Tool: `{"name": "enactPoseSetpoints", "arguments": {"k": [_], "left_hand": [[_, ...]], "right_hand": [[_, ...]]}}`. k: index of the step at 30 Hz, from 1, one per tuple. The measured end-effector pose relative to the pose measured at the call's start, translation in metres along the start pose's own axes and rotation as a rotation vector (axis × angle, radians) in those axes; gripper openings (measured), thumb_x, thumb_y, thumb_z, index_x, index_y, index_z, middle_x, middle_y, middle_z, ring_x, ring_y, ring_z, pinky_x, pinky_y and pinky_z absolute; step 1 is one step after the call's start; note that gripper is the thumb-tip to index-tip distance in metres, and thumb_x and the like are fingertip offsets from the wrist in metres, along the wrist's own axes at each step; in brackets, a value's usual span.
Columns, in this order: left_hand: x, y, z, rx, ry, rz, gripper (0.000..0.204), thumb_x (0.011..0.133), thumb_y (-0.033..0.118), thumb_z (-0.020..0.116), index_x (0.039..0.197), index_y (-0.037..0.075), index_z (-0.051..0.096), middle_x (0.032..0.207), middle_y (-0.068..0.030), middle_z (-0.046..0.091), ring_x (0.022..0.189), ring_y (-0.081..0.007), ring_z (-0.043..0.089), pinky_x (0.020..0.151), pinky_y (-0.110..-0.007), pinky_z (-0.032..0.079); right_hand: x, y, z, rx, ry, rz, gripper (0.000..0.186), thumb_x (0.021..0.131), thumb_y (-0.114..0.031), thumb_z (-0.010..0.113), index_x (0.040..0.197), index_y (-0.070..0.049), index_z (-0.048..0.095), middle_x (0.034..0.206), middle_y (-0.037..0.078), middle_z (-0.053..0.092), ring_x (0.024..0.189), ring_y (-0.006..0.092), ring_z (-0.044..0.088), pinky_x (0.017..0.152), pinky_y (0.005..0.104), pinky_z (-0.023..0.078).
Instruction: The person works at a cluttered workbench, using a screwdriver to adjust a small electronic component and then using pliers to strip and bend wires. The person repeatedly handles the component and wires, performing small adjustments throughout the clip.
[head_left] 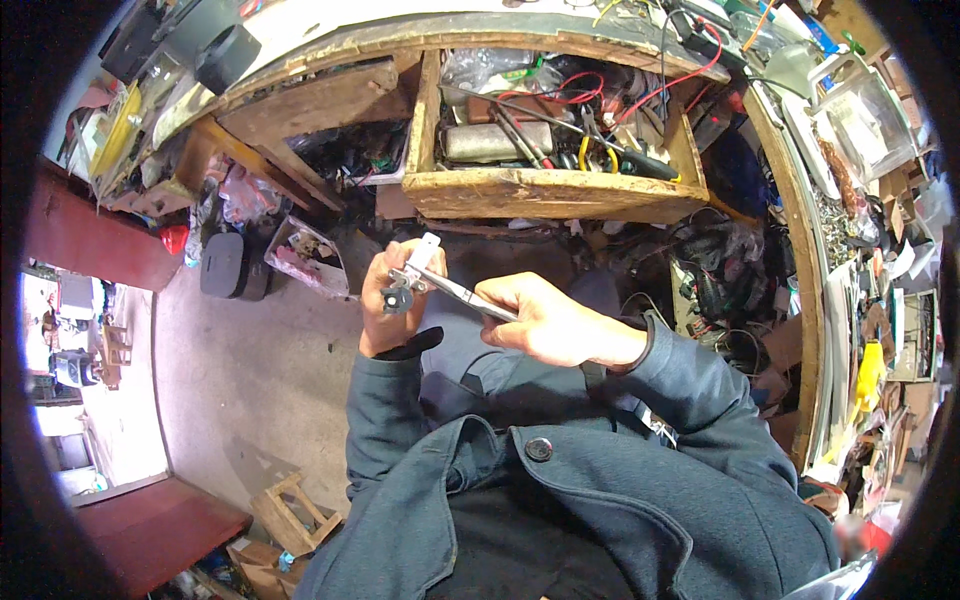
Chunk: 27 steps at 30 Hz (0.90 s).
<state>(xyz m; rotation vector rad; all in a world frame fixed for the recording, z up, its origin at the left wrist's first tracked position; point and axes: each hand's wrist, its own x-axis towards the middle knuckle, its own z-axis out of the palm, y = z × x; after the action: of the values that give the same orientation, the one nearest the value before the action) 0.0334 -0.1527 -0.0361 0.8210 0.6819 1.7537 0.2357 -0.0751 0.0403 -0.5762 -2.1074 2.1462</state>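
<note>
My left hand [385, 315] is closed on a small metal part [395, 295] with a dark round piece and a white tab [430, 245] standing up from it. My right hand [540, 325] is wrapped round the handles of a silver pliers-like tool [460, 296], angled up to the left. The tool's tip meets the part at my left fingers; exactly what it bears on is too small to tell. Both hands are above my lap.
An open wooden drawer [555, 200] full of tools and wires sits beyond my hands, under a cluttered workbench [330, 50]. Dark boxes and bags [230, 265] stand on the concrete floor [250, 380]. A crowded shelf [810, 430] runs along my right; a bright doorway [120, 420] is at left.
</note>
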Motion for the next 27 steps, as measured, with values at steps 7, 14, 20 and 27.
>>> {"name": "enactPoseSetpoints", "arguments": {"k": [7, 14, 20, 27], "left_hand": [[-0.008, -0.001, 0.005, 0.122, 0.116, -0.089, 0.056, 0.108, 0.048, 0.040, 0.084, 0.000, 0.056, 0.072, -0.0033, 0.049, 0.067, -0.0120, 0.043, 0.062, -0.028, 0.033], [-0.005, -0.004, 0.004, 0.231, 0.131, -0.074, 0.056, 0.107, 0.046, 0.045, 0.076, 0.002, 0.061, 0.070, -0.0024, 0.055, 0.062, -0.0092, 0.047, 0.058, -0.026, 0.034], [0.008, 0.002, 0.025, 0.470, 0.300, 0.035, 0.061, 0.109, 0.045, 0.038, 0.057, 0.013, 0.042, 0.054, 0.0028, 0.040, 0.047, -0.0090, 0.033, 0.047, -0.028, 0.024], [0.012, -0.009, 0.026, 0.321, 0.315, 0.150, 0.065, 0.109, 0.050, 0.033, 0.052, 0.019, 0.034, 0.045, 0.0046, 0.032, 0.039, -0.0090, 0.025, 0.042, -0.029, 0.017]], "right_hand": [[-0.004, -0.005, -0.016, -0.505, 0.097, -0.150, 0.008, 0.075, 0.000, 0.056, 0.080, 0.001, 0.050, 0.068, 0.021, 0.055, 0.064, 0.0372, 0.058, 0.062, 0.0478, 0.045], [-0.006, 0.001, -0.017, -0.972, 0.213, -0.194, 0.019, 0.079, -0.008, 0.064, 0.094, -0.005, 0.053, 0.086, 0.020, 0.061, 0.073, 0.0445, 0.064, 0.066, 0.0519, 0.053], [-0.007, 0.007, -0.016, -0.655, 0.079, -0.218, 0.017, 0.076, -0.003, 0.061, 0.089, -0.002, 0.050, 0.079, 0.023, 0.060, 0.075, 0.0462, 0.063, 0.064, 0.0532, 0.048], [-0.008, 0.011, -0.006, -0.160, -0.050, -0.122, 0.016, 0.079, 0.001, 0.062, 0.082, -0.001, 0.046, 0.066, 0.003, 0.039, 0.066, 0.0096, 0.039, 0.056, 0.0328, 0.035]]}}
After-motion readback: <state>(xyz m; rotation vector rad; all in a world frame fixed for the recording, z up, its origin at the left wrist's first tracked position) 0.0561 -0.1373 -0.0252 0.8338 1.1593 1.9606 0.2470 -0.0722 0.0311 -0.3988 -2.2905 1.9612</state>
